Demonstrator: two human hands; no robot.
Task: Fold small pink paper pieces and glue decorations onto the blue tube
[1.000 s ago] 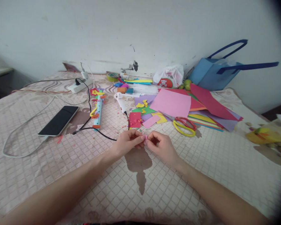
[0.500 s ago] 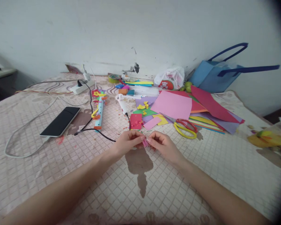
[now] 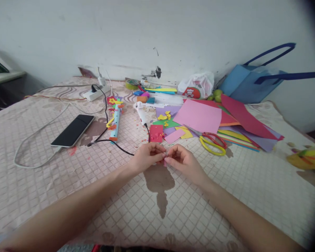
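Between my fingertips is a small piece of pink paper (image 3: 165, 162), mostly covered by the fingers. My left hand (image 3: 150, 156) pinches it from the left, thumb against forefinger. My right hand (image 3: 183, 159) is closed on its right side, fingertips touching or nearly touching those of the left. Just beyond the hands lie a small red sheet (image 3: 155, 133) with bits on it and a pink paper strip (image 3: 174, 135). A white glue gun (image 3: 141, 114) rests behind them, its black cord running toward my left hand.
Yellow-and-red-handled scissors (image 3: 212, 145) lie right of the hands, by stacked coloured sheets (image 3: 202, 115). A decorated light-blue strip (image 3: 116, 122), a phone (image 3: 73, 131) on a cable and a power strip (image 3: 96, 92) are leftward. A blue bag (image 3: 249, 85) stands at the back right.
The camera view has shifted a little, so the table things appear farther right. Both hands still hold the pink paper; less of it shows now between the fingers.
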